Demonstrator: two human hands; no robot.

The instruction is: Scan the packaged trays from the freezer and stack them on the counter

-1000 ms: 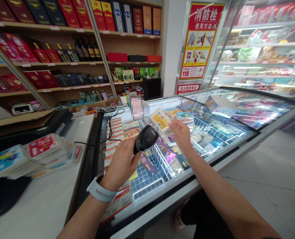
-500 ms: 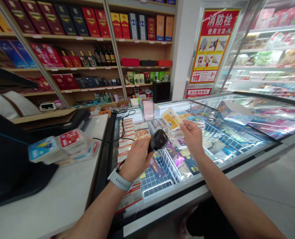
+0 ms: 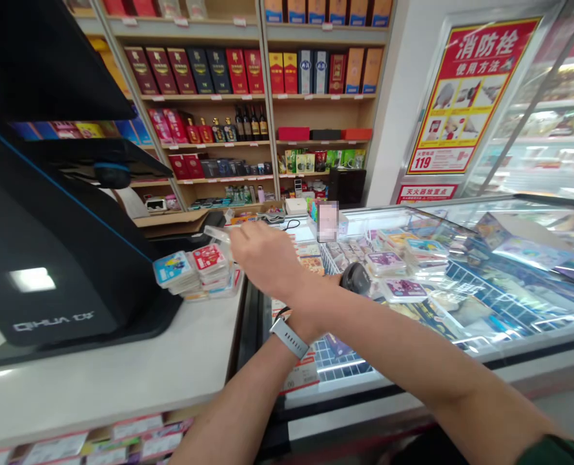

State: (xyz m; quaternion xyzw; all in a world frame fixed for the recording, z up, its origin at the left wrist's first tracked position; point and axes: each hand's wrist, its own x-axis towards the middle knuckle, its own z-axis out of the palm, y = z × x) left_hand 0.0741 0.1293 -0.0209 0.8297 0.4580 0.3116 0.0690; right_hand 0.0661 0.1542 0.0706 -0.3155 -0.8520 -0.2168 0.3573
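My right hand (image 3: 267, 261) crosses over my left wrist, its fingers closed on the edge of a flat clear plastic pack (image 3: 216, 234). The pack hangs just above two stacks of similar packs, one topped by a blue label (image 3: 173, 266) and one by a red label (image 3: 208, 257), on the counter at the left. My left hand (image 3: 312, 325), below a grey watch strap, is mostly hidden behind my right forearm. The black head of a handheld barcode scanner (image 3: 356, 278) sticks out beyond that forearm, over the glass-topped freezer (image 3: 461, 349).
More labelled packs (image 3: 427, 248) lie piled on the freezer glass, with purple-labelled ones (image 3: 403, 290) nearer. A black checkout terminal (image 3: 73, 258) stands on the white counter (image 3: 190, 349). An open carton (image 3: 523, 239) sits at the right. Shelves of boxes and bottles line the back.
My right hand has carried the pack from over the freezer leftward across my left arm to the stacks on the counter. The view has turned left.
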